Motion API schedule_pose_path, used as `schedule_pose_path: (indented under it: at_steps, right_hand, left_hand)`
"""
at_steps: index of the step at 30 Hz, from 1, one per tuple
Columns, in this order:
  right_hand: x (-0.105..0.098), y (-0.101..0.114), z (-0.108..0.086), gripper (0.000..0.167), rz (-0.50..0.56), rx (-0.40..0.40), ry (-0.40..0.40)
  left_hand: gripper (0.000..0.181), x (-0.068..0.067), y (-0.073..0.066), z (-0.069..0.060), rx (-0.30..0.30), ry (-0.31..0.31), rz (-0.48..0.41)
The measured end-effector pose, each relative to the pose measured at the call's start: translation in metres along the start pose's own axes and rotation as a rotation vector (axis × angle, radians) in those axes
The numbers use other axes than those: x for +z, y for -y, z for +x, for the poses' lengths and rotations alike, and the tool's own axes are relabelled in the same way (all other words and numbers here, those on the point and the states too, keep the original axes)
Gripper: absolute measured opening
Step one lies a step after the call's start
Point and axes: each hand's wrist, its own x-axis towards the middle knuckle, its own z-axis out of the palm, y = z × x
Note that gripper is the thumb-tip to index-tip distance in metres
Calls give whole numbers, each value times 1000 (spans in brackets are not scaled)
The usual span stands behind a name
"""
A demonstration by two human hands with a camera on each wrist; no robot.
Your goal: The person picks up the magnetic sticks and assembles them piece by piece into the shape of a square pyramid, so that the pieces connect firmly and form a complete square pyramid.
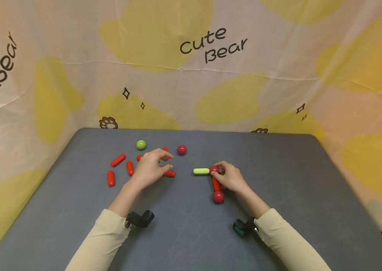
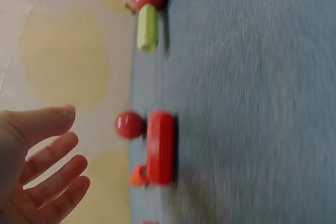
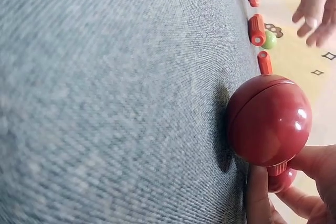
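My right hand (image 1: 231, 177) grips a joined piece at its upper red ball (image 1: 214, 169). A yellow-green rod (image 1: 201, 171) sticks out of that ball to the left, and a red rod (image 1: 216, 184) links it to a lower red ball (image 1: 218, 197). In the right wrist view a large red ball (image 3: 270, 121) stands close to the camera, with right-hand fingers behind it. My left hand (image 1: 151, 167) hovers over the loose red rods with thumb and fingers apart, holding nothing. Beside it lies a red rod (image 1: 170, 174), seen larger in the left wrist view as a red rod (image 2: 160, 148).
Several loose red rods lie on the left, among them an upright-lying rod (image 1: 111, 178) and a slanted rod (image 1: 118, 160). A green ball (image 1: 141, 145) and a loose red ball (image 1: 182, 149) sit farther back. Patterned cloth (image 1: 164, 45) hangs around the grey table (image 1: 279, 169).
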Motion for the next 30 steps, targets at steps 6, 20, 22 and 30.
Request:
schedule_pose_path:
  at_steps: [6,20,22,30]
  right_hand:
    - [-2,-1,0,34,9,0,3]
    - [0,-1,-3,35,75,37,35]
    - [0,-2,-3,35,78,38,36]
    - [-1,-2,-4,35,84,54,38]
  left_hand:
    - [26,-15,20,-13,-38,-64,-78]
    - [39,-13,52,-42,-144,-63,-168]
    - [39,-12,55,-44,-142,-63,-145]
    - [33,-8,63,-48,-128,-52,-48]
